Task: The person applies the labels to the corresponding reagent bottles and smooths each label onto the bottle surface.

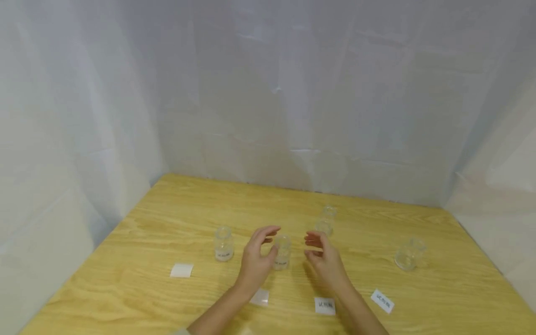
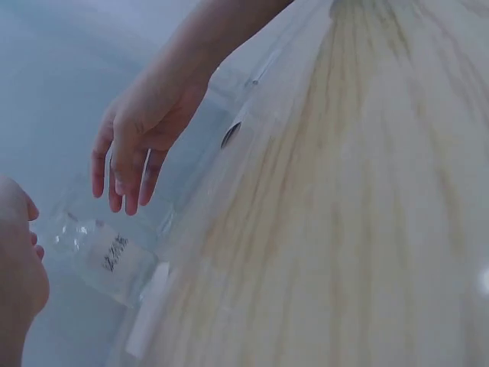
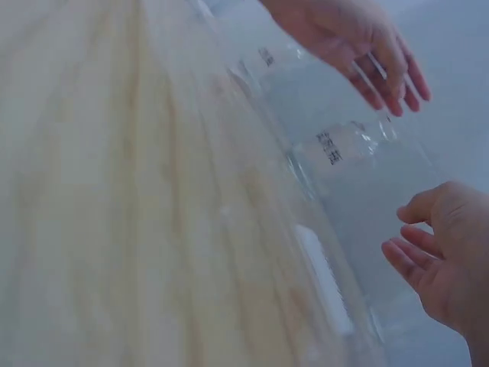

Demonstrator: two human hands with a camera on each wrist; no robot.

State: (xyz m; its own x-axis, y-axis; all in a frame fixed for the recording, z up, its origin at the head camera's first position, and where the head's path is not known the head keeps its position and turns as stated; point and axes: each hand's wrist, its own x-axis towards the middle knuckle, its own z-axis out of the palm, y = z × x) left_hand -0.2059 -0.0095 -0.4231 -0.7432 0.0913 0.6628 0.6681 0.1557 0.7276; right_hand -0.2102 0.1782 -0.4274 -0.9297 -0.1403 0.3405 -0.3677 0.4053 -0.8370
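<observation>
A clear glass bottle (image 1: 282,255) with a handwritten label stands upright between my two hands. To its left is my left hand (image 1: 256,259), fingers loosely bent, the thumb overlapping the bottle's edge in the head view. My right hand (image 1: 328,261) is apart from it on the right, relaxed and holding nothing. In the left wrist view the bottle's label (image 2: 118,254) faces the near side. The right wrist view has the left hand (image 3: 353,47) above the bottle (image 3: 344,149) and the right hand (image 3: 447,260) below it, with air around the fingers.
Another labelled glass bottle (image 1: 224,245) stands to the left. Further glass bottles are at the back (image 1: 325,223) and the right (image 1: 409,255). Along the front lie a blank white slip (image 1: 182,270), a paler slip (image 1: 261,297) and two written labels (image 1: 324,306) on the wooden table (image 1: 138,288).
</observation>
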